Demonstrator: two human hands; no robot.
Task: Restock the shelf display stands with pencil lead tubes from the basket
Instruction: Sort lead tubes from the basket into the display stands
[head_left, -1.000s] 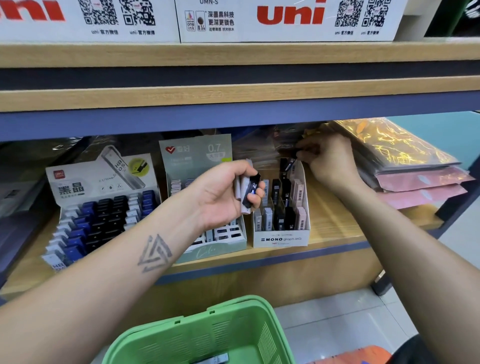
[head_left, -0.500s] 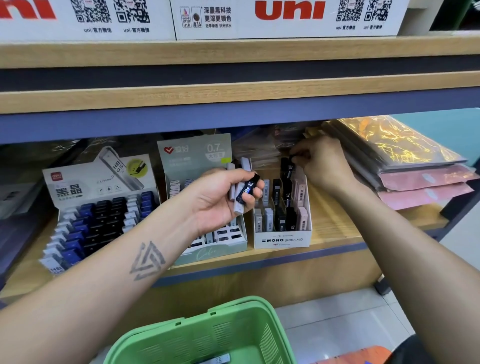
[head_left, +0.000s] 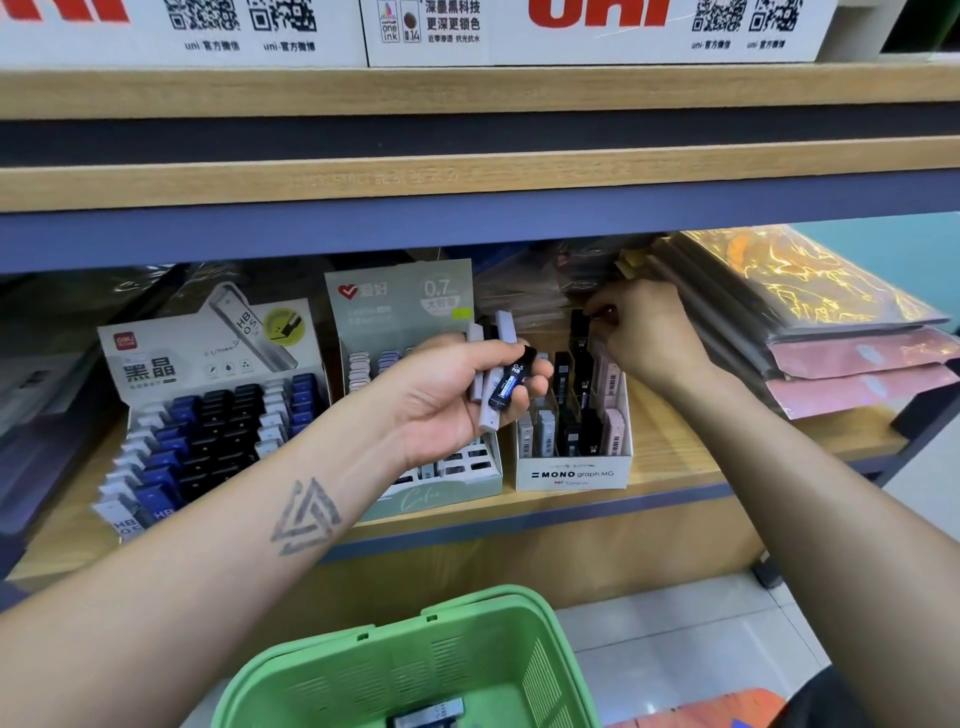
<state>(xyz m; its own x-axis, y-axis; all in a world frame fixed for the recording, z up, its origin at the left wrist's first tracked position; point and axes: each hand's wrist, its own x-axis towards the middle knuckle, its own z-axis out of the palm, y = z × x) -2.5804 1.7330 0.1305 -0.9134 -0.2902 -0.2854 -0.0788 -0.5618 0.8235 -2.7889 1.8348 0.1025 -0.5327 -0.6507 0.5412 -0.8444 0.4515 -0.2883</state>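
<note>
From the head camera, the left hand (head_left: 447, 400) grips a small bunch of pencil lead tubes (head_left: 496, 371), its fingers curled round them; a black and blue tube (head_left: 511, 382) lies on top of the bunch, and pale grey ones stick out above the fingers; just right of that grip stands the white MONO stand (head_left: 574, 470), with black, grey and pink tubes upright in its slots; behind and under the grip is the pale green 0.7 stand (head_left: 400, 306); further left is the white stand with blue and black tubes (head_left: 208, 436); the right hand (head_left: 647, 332) reaches over the back of the MONO stand, fingers bent at a black tube (head_left: 577, 325) there; I cannot tell if it pinches it; below the left grip, near the person, is the green basket (head_left: 415, 670), with one tube (head_left: 428, 714) lying in the bottom; right of the right hand lie shiny flat packs (head_left: 810, 301).
</note>
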